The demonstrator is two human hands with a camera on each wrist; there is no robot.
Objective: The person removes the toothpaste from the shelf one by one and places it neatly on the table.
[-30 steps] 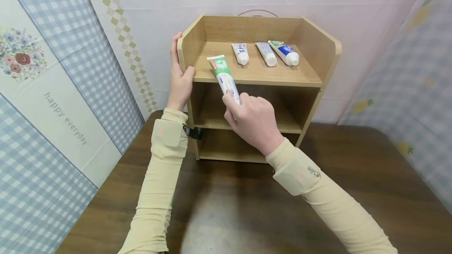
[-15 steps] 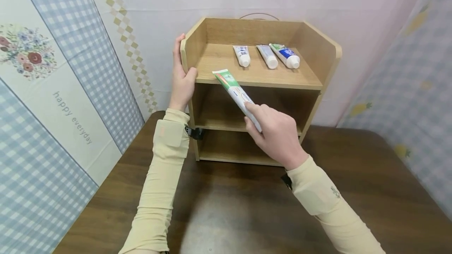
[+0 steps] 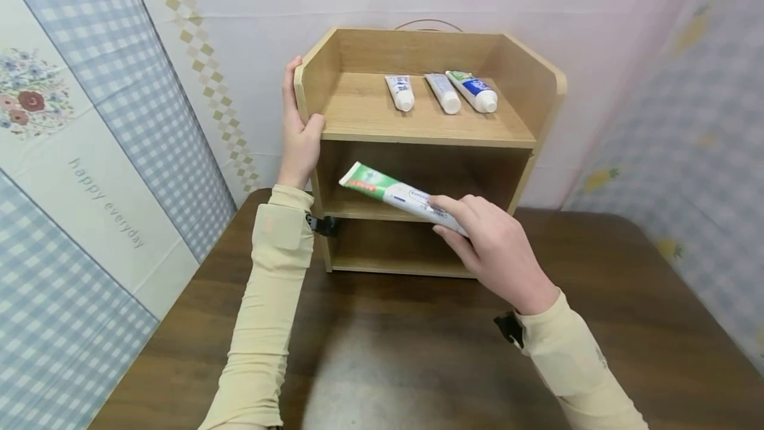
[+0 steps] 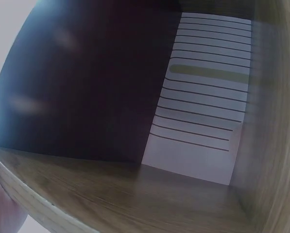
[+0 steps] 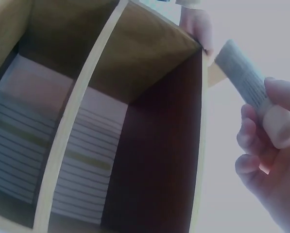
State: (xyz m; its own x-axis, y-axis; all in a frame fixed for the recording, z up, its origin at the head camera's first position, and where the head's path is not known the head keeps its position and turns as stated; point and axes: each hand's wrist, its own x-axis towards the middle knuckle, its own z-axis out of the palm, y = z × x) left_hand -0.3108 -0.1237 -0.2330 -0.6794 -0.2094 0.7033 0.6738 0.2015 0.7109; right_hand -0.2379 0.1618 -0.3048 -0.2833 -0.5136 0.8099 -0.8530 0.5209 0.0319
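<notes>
My right hand pinches a green and white toothpaste tube by its lower end, holding it slantwise in front of the middle shelf compartment. In the right wrist view the white cap of this tube points toward the palm. My left hand grips the left side panel of the small wooden shelf, thumb on the near side. On the top board lie a small white tube, a pale tube and a blue, green and white tube, their caps facing me.
Below the top board are a middle compartment and a bottom compartment, both open at the front. The shelf stands on a dark brown table before a pale curtain. Checked cloths hang on both sides.
My right hand has drawn the green and white toothpaste tube from over the top board down and to the right, turning it flatter. The left hand keeps its grip on the side panel.
</notes>
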